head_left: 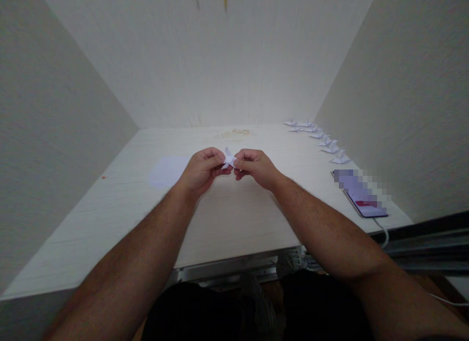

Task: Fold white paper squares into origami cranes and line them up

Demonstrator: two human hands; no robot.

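Observation:
Over the middle of the white table (234, 214), a small white folded paper crane (229, 158) is held up between both hands. My left hand (205, 170) pinches its left side between thumb and fingers. On the other side, my right hand (254, 166) grips it with thumb and forefinger. Pointed flaps of the paper stick out above and below the fingertips; the rest is covered by the fingers. White paper (164, 171) lies flat on the table beside my left hand, partly hidden behind it.
Several white paper cranes (330, 148) stand in a line along the right wall. A phone (361, 194) with a white cable (383, 233) lies near the right edge. Walls enclose the table on the left, back and right. Brownish crumbs or stains (236, 133) mark the back.

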